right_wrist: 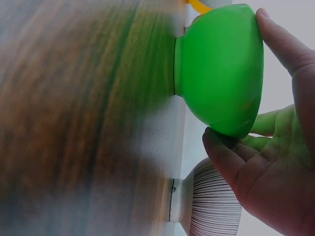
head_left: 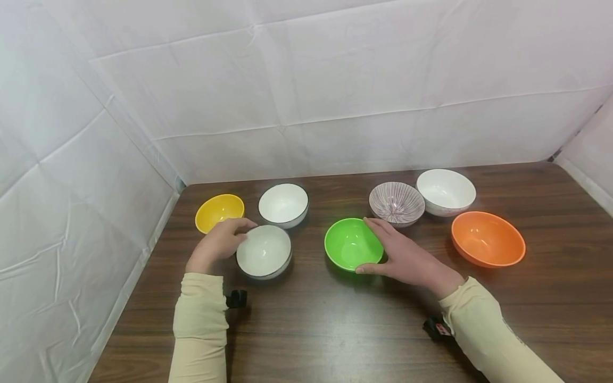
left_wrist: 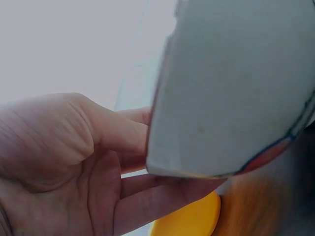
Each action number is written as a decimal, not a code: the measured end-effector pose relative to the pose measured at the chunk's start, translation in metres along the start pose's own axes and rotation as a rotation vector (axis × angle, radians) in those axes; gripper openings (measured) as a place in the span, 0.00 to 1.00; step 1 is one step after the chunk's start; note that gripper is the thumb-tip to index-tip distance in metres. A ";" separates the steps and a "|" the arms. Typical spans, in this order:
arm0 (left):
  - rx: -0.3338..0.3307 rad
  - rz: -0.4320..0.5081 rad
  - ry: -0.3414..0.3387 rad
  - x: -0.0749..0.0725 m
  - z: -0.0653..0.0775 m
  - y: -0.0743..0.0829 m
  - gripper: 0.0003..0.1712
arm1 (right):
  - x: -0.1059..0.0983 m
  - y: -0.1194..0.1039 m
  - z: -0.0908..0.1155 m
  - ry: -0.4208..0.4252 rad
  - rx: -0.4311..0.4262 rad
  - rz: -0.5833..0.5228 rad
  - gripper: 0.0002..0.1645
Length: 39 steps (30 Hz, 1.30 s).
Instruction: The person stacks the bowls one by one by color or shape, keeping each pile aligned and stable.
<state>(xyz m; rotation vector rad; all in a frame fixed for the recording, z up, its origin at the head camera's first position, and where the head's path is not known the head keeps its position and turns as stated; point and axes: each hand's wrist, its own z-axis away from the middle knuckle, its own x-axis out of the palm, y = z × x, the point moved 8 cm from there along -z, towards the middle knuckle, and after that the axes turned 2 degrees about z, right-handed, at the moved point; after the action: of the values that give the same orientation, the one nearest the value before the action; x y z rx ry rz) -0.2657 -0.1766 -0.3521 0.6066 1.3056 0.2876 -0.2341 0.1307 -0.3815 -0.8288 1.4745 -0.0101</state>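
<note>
My left hand (head_left: 221, 242) pinches the left edge of a white bowl (head_left: 264, 252) with a dark rim. In the left wrist view, that bowl's pale outer wall (left_wrist: 226, 98) fills much of the picture, with a painted red and blue mark low on it. A bright green bowl (head_left: 353, 246) is held at its right side by my right hand (head_left: 409, 259), thumb at the near rim and fingers at the far rim. The right wrist view shows the green bowl upright, its foot low over the wooden table.
Behind the left hand are a yellow bowl (head_left: 220, 210) and another white bowl (head_left: 283, 204). A striped bowl (head_left: 397, 203), a white bowl (head_left: 445, 191) and an orange bowl (head_left: 487, 239) stand around the right hand. White sheeting (head_left: 306, 80) borders the wooden table (head_left: 330, 335).
</note>
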 end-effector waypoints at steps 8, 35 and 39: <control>0.039 -0.008 -0.021 0.002 -0.001 0.007 0.19 | 0.001 -0.001 0.000 -0.004 -0.003 -0.002 0.66; 0.099 0.076 -0.030 0.006 0.001 0.043 0.18 | 0.002 0.003 -0.002 -0.009 -0.018 -0.017 0.67; 0.086 0.101 -0.027 0.007 0.001 0.046 0.18 | 0.002 0.003 -0.002 -0.012 -0.019 -0.014 0.67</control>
<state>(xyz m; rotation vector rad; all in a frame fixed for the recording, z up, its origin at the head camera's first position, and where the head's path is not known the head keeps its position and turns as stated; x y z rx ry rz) -0.2563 -0.1354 -0.3317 0.7484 1.2685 0.3062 -0.2369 0.1309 -0.3849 -0.8536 1.4594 -0.0018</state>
